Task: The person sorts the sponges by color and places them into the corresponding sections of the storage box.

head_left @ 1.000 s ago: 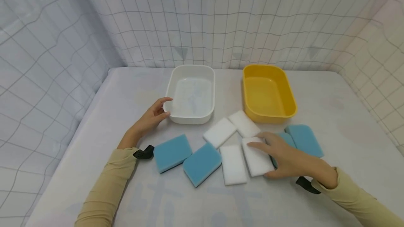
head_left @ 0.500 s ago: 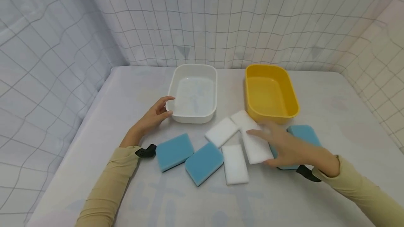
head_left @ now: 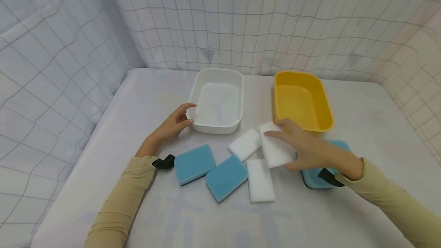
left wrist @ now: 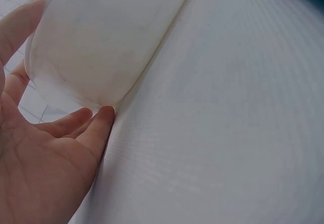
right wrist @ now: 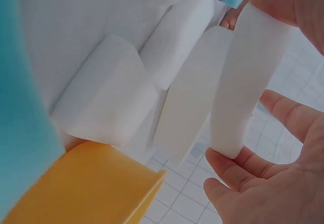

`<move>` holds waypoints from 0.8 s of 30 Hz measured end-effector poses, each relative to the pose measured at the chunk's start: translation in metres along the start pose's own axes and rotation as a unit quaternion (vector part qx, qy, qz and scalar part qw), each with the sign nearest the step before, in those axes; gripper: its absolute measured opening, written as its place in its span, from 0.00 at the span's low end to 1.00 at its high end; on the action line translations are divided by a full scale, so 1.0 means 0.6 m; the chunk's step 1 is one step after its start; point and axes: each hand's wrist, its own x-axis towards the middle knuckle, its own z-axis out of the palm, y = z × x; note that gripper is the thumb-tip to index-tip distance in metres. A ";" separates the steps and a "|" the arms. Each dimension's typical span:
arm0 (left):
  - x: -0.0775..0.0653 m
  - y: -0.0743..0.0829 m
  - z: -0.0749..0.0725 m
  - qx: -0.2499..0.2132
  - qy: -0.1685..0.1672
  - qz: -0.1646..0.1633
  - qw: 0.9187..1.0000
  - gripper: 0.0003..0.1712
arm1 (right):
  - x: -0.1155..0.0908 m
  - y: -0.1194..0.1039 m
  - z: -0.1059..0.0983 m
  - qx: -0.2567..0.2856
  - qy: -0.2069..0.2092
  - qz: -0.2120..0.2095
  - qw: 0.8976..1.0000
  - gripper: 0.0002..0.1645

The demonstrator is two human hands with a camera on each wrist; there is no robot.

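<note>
My right hand point(head_left: 306, 146) holds a white sponge point(head_left: 273, 150) just in front of the yellow tub point(head_left: 303, 130). In the right wrist view, the thumb is at one end of that sponge point(right wrist: 248, 77) and the fingertips are at the other. It overlaps another white sponge in the head view, hiding most of it. My left hand point(head_left: 172, 123) grips the near left corner of the white tub point(head_left: 215, 129). Fingertips press against the tub's wall point(left wrist: 101, 47) in the left wrist view. Both tubs have bare floors.
Two blue sponges, one left point(head_left: 194, 163) and one nearer the middle point(head_left: 227, 179), lie in front of the white tub. White sponges point(head_left: 245, 144) lie between the tubs and nearer the front. More blue sponge point(head_left: 320, 181) shows under the right wrist. A grid-patterned curtain point(head_left: 220, 22) hangs behind.
The right hand has lifted the white sponge off its spot beside the front white one and carried it back toward the yellow tub. The left hand has stayed at the white tub's corner.
</note>
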 end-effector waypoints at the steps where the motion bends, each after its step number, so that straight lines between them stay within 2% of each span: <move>1: 0.000 0.001 0.000 -0.001 0.001 -0.001 1.000 0.30 | 0.004 0.001 -0.001 -0.001 0.000 0.001 1.000 0.52; 4: 0.001 0.000 0.000 -0.005 0.000 -0.002 1.000 0.30 | 0.016 0.003 -0.004 -0.002 -0.001 0.004 1.000 0.50; 11: 0.001 -0.006 -0.002 -0.024 -0.005 -0.004 1.000 0.29 | 0.047 0.006 -0.012 0.014 -0.032 0.036 0.999 0.49; 17: 0.001 -0.003 -0.004 -0.009 -0.004 -0.007 1.000 0.30 | 0.076 0.020 -0.014 0.021 -0.009 0.004 1.000 0.49; 24: 0.003 -0.002 -0.002 -0.011 -0.001 -0.001 1.000 0.29 | 0.112 0.038 -0.012 0.019 0.014 -0.020 1.000 0.48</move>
